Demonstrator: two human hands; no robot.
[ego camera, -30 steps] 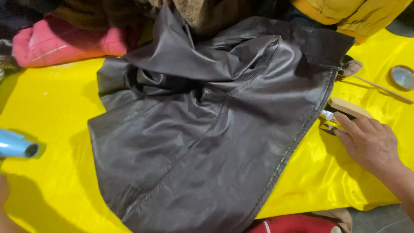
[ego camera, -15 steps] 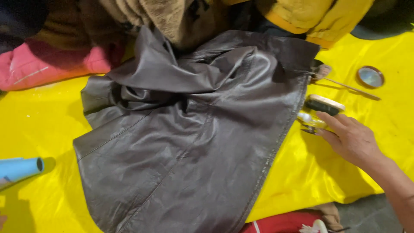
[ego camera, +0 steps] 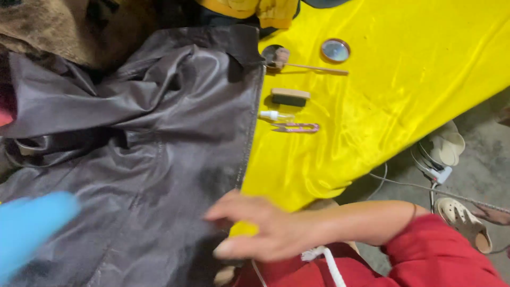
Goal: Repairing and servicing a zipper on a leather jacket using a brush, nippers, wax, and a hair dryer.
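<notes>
Head view, one entry per item.

1. Dark brown leather-look jacket (ego camera: 138, 159): spread crumpled over the left half of the yellow cloth (ego camera: 404, 79), its straight zip edge running from the top centre down toward the near edge of the cloth.

2. Right hand (ego camera: 265, 228): reaching in from the lower right in a red sleeve (ego camera: 425, 260). Fingers loose and spread, nothing gripped; the fingertips lie at the jacket's zip edge, near the cloth's near edge. Whether they press the fabric cannot be told.

3. Left hand: not visible. A blurred light-blue object (ego camera: 29, 226) sits at the lower left over the jacket; what holds it, and how, cannot be told.

4. Small items on the bare cloth just right of the zip edge, well apart from the hand: a small wood-backed brush block (ego camera: 289, 96), a small white bottle (ego camera: 273, 115), a pink-handled pair of snips (ego camera: 297, 127), a long-handled brush (ego camera: 297, 61), a round tin lid (ego camera: 335, 50).

5. Off the cloth's right edge, on the floor: pale sandals (ego camera: 446, 151) and a white cable (ego camera: 404, 183).

Risk, as judged: the slippery cloth could slide or bunch if the jacket is dragged by its edge, carrying the bottle and snips off toward the floor. The open snips lie near the zip edge; a sweep of jacket over them could snag or nick the surface. The blue object, if moved carelessly, may catch the folds.
</notes>
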